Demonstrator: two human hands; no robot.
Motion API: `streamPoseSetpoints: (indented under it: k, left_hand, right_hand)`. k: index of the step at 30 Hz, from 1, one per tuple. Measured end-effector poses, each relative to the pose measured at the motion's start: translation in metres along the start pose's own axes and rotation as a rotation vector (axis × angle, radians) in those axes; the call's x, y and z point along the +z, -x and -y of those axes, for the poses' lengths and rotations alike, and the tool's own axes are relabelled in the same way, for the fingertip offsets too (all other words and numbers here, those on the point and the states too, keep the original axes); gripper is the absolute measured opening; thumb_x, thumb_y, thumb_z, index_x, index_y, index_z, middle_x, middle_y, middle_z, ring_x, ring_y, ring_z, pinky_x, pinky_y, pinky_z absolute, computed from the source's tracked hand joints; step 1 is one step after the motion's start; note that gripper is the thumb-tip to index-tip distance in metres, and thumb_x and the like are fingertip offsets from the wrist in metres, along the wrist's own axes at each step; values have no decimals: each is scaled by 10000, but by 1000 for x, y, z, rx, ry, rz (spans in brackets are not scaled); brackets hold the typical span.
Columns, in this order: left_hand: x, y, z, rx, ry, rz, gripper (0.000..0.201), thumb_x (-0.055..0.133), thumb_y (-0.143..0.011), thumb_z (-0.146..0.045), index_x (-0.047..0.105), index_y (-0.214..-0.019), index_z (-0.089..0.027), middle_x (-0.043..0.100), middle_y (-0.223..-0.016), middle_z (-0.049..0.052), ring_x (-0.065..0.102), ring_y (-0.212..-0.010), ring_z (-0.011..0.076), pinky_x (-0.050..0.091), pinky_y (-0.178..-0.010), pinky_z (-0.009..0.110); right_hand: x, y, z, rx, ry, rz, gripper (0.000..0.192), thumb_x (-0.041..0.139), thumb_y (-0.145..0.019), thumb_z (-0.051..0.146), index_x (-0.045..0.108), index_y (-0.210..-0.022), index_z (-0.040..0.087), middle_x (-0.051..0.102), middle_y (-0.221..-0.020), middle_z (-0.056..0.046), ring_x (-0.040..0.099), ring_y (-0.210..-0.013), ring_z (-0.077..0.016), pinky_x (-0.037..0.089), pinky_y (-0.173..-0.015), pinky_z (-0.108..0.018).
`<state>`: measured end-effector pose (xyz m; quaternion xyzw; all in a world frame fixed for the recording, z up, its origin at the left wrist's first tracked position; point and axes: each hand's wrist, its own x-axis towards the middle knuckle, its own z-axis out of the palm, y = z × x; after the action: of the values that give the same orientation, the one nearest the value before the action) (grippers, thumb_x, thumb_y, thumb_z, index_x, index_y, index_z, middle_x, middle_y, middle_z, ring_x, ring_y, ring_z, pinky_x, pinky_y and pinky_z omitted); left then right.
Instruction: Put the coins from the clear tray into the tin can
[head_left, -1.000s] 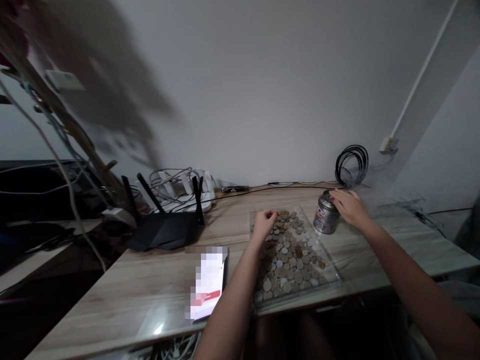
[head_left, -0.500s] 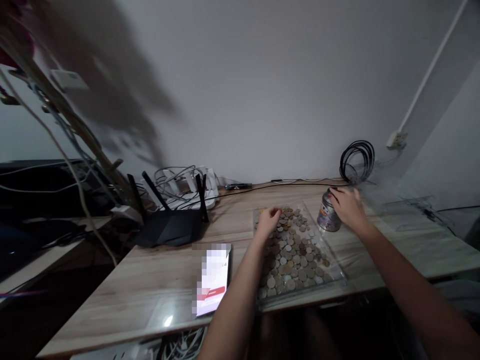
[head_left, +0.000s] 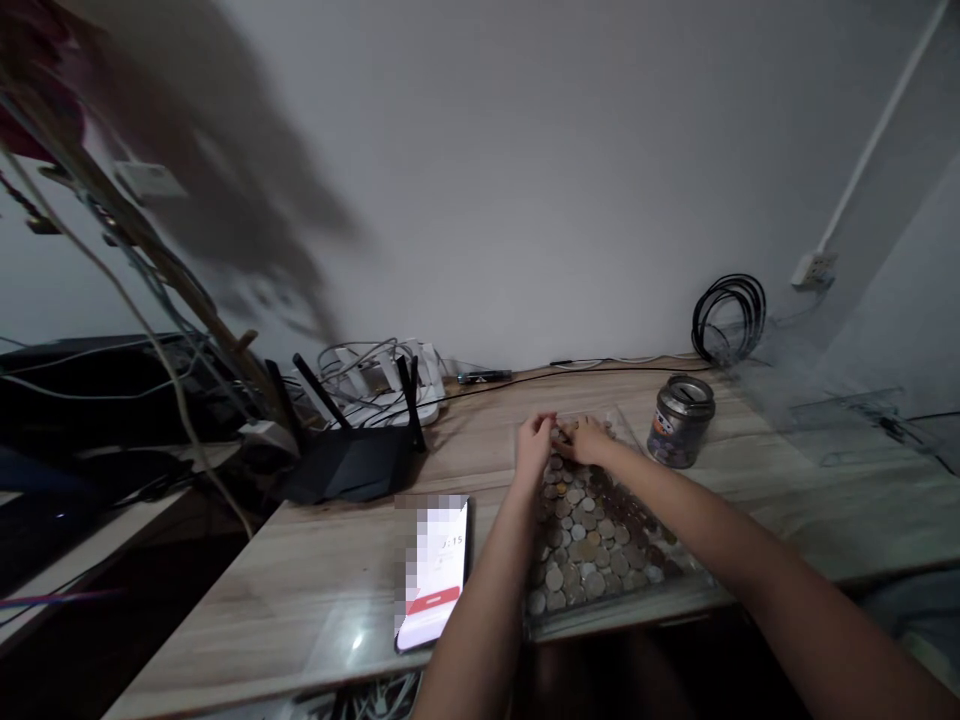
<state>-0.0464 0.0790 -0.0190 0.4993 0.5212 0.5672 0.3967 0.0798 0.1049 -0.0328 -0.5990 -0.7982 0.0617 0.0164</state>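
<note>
Many loose coins (head_left: pixel 589 550) lie spread in a clear shallow tray (head_left: pixel 615 603). My left hand (head_left: pixel 534 440) is over the tray's far left corner, its fingers bent together in a pinch; whatever is in them is too small to make out. Close beside it, my right hand (head_left: pixel 589 441) reaches down at the far coins, thumb and fingers a little apart, the tips near my left fingers. To the right of the tray stands a printed metal coin bank can (head_left: pixel 681 425), upright, with a slot in its lid. Neither hand touches it.
A lit phone (head_left: pixel 435 575) lies left of my left forearm. Behind it stand a black router (head_left: pixel 356 462) and a white router with tangled cables (head_left: pixel 427 400). A black cable coil (head_left: pixel 729 318) leans on the wall at the back right, near clear plastic sheeting (head_left: pixel 847 425).
My right hand has left the top of the coin bank can and moved left, over the coins beside my left hand. My left hand stays at the tray's far left. The view has shifted slightly.
</note>
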Motion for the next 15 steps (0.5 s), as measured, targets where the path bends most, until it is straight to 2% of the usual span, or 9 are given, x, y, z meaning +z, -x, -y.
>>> streamPoseSetpoints:
  k: [2, 4, 7, 10, 15]
  left_hand:
    - [1, 0, 0, 3, -2, 4, 248, 486, -705, -270, 667, -836, -162, 682, -893, 71, 603, -870, 183, 462, -663, 250]
    - [1, 0, -1, 1, 5, 0, 257, 490, -699, -285, 668, -839, -162, 679, -914, 78, 600, -872, 185, 461, -654, 248]
    - [1, 2, -5, -50, 35, -7, 292, 502, -687, -326, 661, -864, -157, 669, -936, 91, 599, -862, 189, 458, -622, 245]
    - [-3, 8, -12, -115, 144, 10, 320, 515, -678, -377, 643, -881, -166, 651, -983, 102, 607, -868, 188, 460, -615, 246]
    - [-10, 27, -31, -204, 330, 62, 329, 532, -659, -385, 614, -901, -177, 628, -1033, 117, 611, -863, 177, 469, -624, 253]
  right_hand:
    - [11, 6, 10, -35, 20, -10, 683, 356, -813, 621, 312, -1397, 268, 296, -1416, -182, 260, -1262, -396, 189, -950, -606]
    - [20, 19, 16, -130, 16, -50, 639, 325, -847, 575, 300, -1400, 255, 246, -1445, -164, 224, -1276, -377, 156, -972, -597]
    - [25, 43, 21, -249, 0, -126, 521, 313, -893, 437, 356, -1364, 219, 313, -1402, -151, 273, -1241, -315, 222, -981, -519]
    - [21, 69, 22, -338, -5, -155, 433, 373, -878, 325, 448, -1283, 190, 441, -1270, -143, 360, -1155, -273, 307, -942, -440]
    - [6, 93, 10, -415, -48, -108, 360, 515, -805, 349, 570, -1103, 155, 517, -1111, -130, 452, -1041, -253, 368, -884, -373]
